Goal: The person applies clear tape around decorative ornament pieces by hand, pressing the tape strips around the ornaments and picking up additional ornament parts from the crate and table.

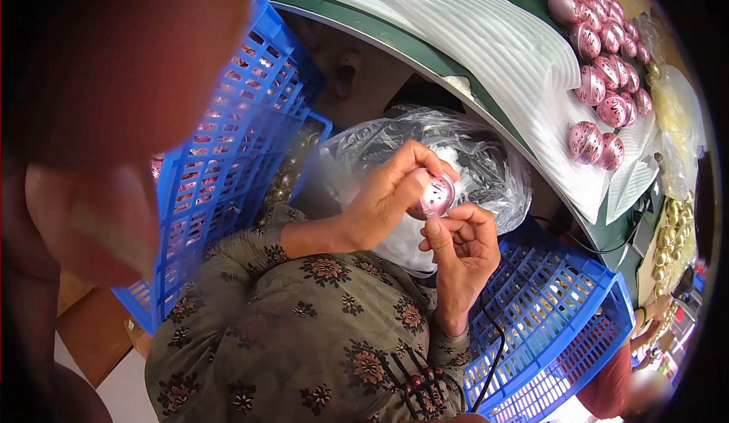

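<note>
A shiny pink ball with dark markings is in the middle of the view, above an open clear plastic bag with white material in it. My left hand is closed around the ball's left and upper side, fingers over the top. My right hand is at the ball's lower edge, with thumb and index finger pinched together on something small and clear that I cannot make out. Its other fingers are curled.
Blue crates stand at the left and lower right. Many pink balls lie on white foam sheeting on the green table. Gold balls lie beyond. Part of another person shows lower right.
</note>
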### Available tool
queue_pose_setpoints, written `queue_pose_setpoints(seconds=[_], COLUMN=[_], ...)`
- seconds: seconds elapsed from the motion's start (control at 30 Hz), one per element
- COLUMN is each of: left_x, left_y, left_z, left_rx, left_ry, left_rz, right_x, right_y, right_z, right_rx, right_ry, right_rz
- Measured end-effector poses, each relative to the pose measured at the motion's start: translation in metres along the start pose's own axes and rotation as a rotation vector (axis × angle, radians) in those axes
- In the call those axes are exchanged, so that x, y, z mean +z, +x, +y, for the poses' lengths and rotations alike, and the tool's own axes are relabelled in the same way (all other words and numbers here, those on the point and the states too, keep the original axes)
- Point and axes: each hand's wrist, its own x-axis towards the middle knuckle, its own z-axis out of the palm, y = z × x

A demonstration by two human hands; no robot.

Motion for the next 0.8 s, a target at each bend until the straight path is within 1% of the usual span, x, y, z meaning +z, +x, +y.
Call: queue_pose_setpoints(seconds=[0.1, 0.2, 0.3, 0.4, 0.53, 0.67, 0.77, 0.8], left_x=[-0.006, -0.008, -0.011, -0.009, -0.016, -0.023, -0.018, -0.017], left_y=[0.007, 0.009, 0.005, 0.001, 0.01, 0.024, 0.017, 0.019], left_z=[-0.006, -0.014, -0.012, -0.004, -0.006, -0.004, 0.01, 0.009], left_rx=[0.057, 0.038, 0.168, 0.104, 0.201, 0.319, 0.242, 0.286], left_ry=[-0.061, -0.312, -0.096, -0.095, -0.042, 0.036, 0.118, 0.124], left_rz=[0.01, -0.061, -0.117, -0.067, -0.003, 0.021, -0.008, -0.002], right_x=[0.001, 0.0, -0.001, 0.002, -0.004, -0.022, -0.025, -0.025], right_y=[0.0, 0.0, 0.002, 0.003, -0.001, -0.017, -0.019, -0.021], right_z=[0.003, -0.001, -0.003, 0.001, 0.004, -0.015, -0.014, -0.018], right_rx=[-0.034, -0.028, -0.023, -0.058, -0.127, -0.142, -0.33, -0.315], right_ry=[0.009, 0.007, -0.008, 0.041, -0.01, 0.326, 0.423, 0.421], right_rz=[0.015, 0.068, 0.072, 0.052, -0.029, -0.247, -0.327, -0.303])
